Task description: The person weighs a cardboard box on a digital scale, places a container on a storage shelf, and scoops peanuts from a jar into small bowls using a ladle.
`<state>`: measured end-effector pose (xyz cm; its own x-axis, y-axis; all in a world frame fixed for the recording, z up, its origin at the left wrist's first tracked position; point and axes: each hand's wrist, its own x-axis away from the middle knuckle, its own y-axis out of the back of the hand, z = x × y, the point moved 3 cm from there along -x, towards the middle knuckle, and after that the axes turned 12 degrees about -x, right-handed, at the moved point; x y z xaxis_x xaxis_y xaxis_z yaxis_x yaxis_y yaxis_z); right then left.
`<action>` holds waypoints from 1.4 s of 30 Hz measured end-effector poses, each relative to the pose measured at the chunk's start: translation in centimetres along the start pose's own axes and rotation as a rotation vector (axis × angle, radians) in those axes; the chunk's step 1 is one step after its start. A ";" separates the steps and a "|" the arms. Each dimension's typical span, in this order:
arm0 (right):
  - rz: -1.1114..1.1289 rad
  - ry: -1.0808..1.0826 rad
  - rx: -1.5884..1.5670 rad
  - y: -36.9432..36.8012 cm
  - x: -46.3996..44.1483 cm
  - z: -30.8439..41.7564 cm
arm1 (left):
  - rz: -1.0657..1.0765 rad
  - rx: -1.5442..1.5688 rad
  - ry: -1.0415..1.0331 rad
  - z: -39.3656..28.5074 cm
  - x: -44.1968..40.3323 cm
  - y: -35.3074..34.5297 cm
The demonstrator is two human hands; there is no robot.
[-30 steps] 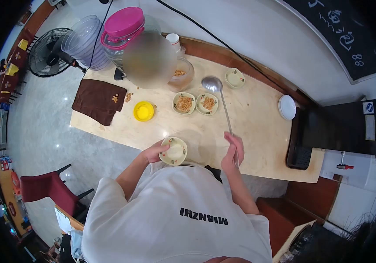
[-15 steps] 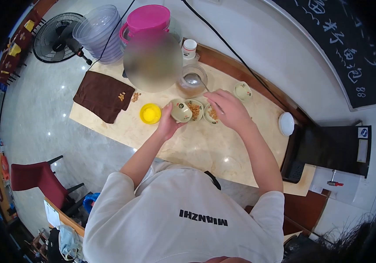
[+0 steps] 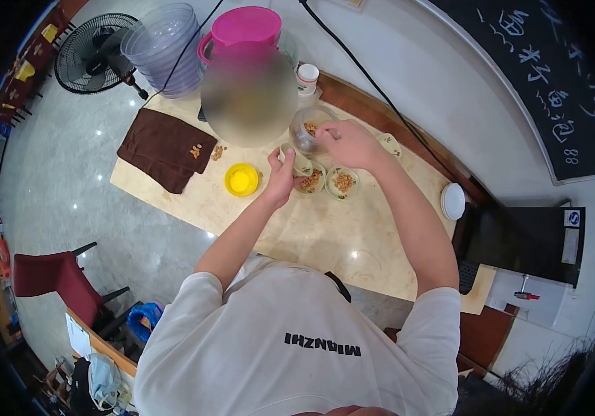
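Left hand (image 3: 281, 182): fingers holding a small bowl (image 3: 301, 163), tilted, just beside the clear jar (image 3: 319, 113) | Right hand (image 3: 353, 144): fingers closed on the ladle (image 3: 304, 141), its head inside that jar, near brown pieces (image 3: 310, 129) | Table (image 3: 297, 232): two filled bowls (image 3: 342, 196) nearby, yellow dish (image 3: 242, 180) to their left

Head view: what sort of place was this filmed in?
Probably a small restaurant or eatery, though no sign confirms it: a blackboard with handwritten characters and numbers, like a menu; a stack of clear tubs; and a small patterned bowl of brown pieces.
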<state>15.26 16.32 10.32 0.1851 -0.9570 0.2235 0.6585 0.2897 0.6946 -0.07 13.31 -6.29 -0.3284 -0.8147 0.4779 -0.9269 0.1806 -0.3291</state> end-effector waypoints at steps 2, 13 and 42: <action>-0.095 -0.075 -0.153 0.2 0.0 -1.9 | 0.013 -0.014 0.014 0.1 -0.1 0.2; -0.512 -0.171 -0.817 3.6 6.8 -4.6 | 0.039 0.079 -0.010 1.1 0.8 0.9; -0.934 0.324 -0.274 -19.1 31.6 -6.8 | 0.450 0.104 0.352 11.2 8.0 -2.3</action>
<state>13.50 -19.58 -0.49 -0.3256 -0.7694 -0.5496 0.7774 -0.5487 0.3076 1.47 0.19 -10.86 -0.7433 -0.4345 0.5086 -0.6649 0.3971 -0.6326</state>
